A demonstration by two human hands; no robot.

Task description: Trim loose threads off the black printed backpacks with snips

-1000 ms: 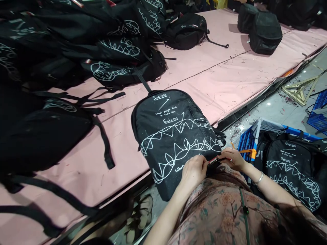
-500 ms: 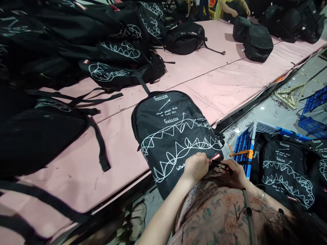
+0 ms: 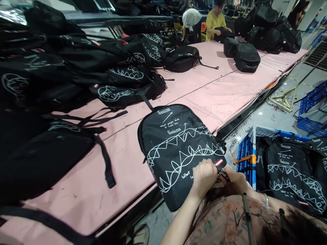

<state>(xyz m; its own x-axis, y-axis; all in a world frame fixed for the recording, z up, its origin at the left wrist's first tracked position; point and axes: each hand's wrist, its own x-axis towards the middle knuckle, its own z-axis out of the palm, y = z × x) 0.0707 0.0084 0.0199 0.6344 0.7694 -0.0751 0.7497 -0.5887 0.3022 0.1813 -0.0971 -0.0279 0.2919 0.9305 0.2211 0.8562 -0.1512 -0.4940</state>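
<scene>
A black backpack (image 3: 176,146) with white zigzag drawings and the word "Success" lies front up on the pink table (image 3: 224,92), its bottom end hanging over the near edge. My left hand (image 3: 204,175) is closed on that bottom edge beside a small red and white tag (image 3: 219,162). My right hand (image 3: 233,182) is closed around a small dark object at the same corner; I cannot make out what it is.
A heap of black backpacks (image 3: 76,68) covers the table's left and back. Loose straps (image 3: 104,160) trail across the pink surface. A blue crate (image 3: 246,156) on the floor at right holds more printed backpacks (image 3: 293,170). Two people (image 3: 204,22) work at the far end.
The view has tilted up, showing the far end of the table and two people. My hands stay at the backpack's bottom corner, the right hand drawn slightly closer to me.
</scene>
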